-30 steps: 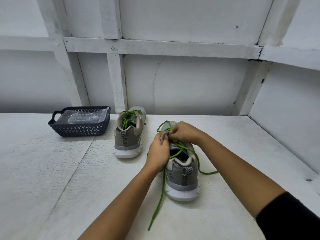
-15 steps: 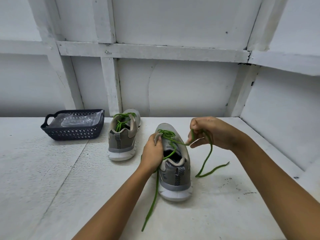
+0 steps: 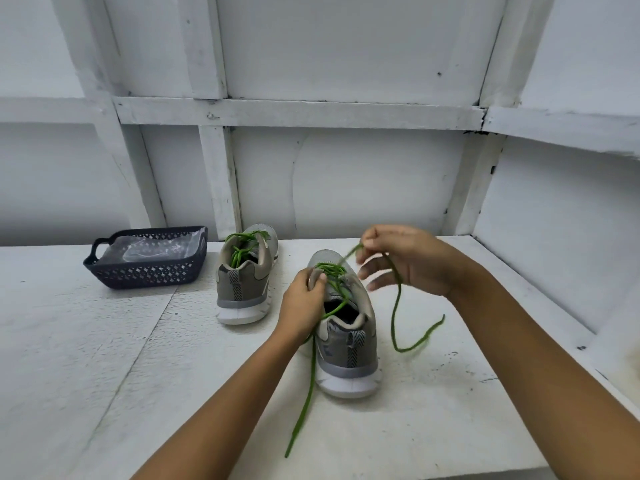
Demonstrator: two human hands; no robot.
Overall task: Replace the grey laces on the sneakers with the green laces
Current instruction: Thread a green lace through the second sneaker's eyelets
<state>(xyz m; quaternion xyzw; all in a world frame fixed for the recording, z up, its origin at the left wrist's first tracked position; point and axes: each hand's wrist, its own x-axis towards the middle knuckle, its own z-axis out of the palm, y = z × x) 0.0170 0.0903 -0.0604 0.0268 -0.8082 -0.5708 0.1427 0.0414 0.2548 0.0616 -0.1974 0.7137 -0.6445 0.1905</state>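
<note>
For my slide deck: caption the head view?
Left hand grips the near sneaker while the right hand pinches its green lace.

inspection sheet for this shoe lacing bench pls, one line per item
surface: white rough-painted tabletop, dark flecks at the right.
job's things: near grey mesh sneaker, heel toward the camera, partly threaded with a green cord lace, one end trailing over the tabletop; far grey mesh sneaker carries its own green lace; grey laces nothing seen.
clutter: dark blue perforated plastic basket holding a clear plastic bag.
grippers: left hand grips the near sneaker's tongue area; right hand pinches the green cord lace with its fingers, lifted above the toe.
cables: nothing seen.
surroundings: white panelled wall with battens.
</note>
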